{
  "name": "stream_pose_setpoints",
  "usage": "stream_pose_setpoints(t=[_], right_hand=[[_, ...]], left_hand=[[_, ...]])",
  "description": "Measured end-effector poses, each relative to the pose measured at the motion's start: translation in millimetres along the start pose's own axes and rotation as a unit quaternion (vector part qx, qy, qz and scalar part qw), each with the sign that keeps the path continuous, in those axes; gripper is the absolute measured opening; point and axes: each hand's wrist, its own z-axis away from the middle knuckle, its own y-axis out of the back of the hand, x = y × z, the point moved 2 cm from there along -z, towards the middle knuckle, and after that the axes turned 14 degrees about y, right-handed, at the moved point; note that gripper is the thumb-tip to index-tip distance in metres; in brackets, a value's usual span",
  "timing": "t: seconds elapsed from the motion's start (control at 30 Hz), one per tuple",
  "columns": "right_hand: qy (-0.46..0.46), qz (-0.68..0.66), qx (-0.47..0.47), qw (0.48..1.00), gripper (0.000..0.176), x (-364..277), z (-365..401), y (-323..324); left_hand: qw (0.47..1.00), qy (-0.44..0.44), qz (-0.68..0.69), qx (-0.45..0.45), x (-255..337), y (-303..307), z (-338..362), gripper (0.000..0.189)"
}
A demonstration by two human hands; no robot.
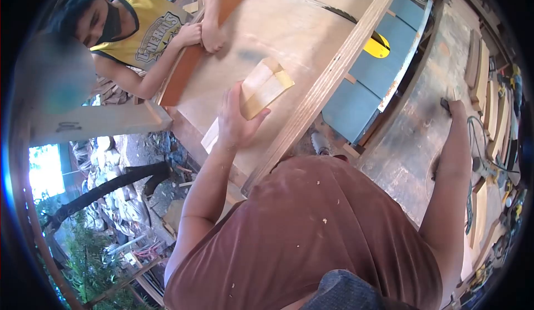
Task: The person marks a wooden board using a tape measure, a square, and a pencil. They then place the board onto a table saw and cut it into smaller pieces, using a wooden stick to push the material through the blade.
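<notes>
My left hand (236, 118) is closed around a pale wooden block (266, 90) with yellowish faces, thumb on its near side. The block is held over a broad plywood panel (278, 29). Out to the right, my right hand (456, 107) reaches across a worn workbench (414, 126). Its fingers are closed at a small dark object (445, 105) that I cannot make out. Along the panel's near side runs a long plywood strip (328, 82).
Across the panel, a person in a yellow jersey (153, 32) rests their forearms on its reddish-brown edge (186, 70). A blue-grey machine table (356, 90) with a yellow insert (377, 45) lies beyond the strip. Several wood pieces (490, 98) line the bench's far side.
</notes>
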Motion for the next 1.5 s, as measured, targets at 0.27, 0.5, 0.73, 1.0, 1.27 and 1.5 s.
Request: stream_pose_setpoints(t=[0.27,0.5,0.73,1.0,1.27,1.5], right_hand=[[-0.093,-0.123,0.098,0.983,0.055,-90,3,43],[0.103,-0.419,0.328,0.84,0.049,-227,227,232],[0.104,-0.731,0.319,0.594,0.012,-272,400,140],[-0.069,-0.851,0.249,0.457,0.018,-329,492,49],[0.004,-0.868,0.189,0.459,0.024,-339,483,53],[0.094,-0.854,0.112,0.499,0.021,-396,425,62]], left_hand=[[0.999,-0.002,0.035,0.0,6,16,9,0.083],[0.992,-0.051,0.048,-0.103,41,-1,13,0.08],[0.969,-0.1,0.028,-0.226,57,-32,27,0.079],[0.948,-0.236,-0.025,-0.213,122,-38,60,0.073],[0.963,-0.21,-0.068,-0.157,126,-55,81,0.074],[0.978,-0.066,-0.161,-0.116,87,-35,73,0.074]])
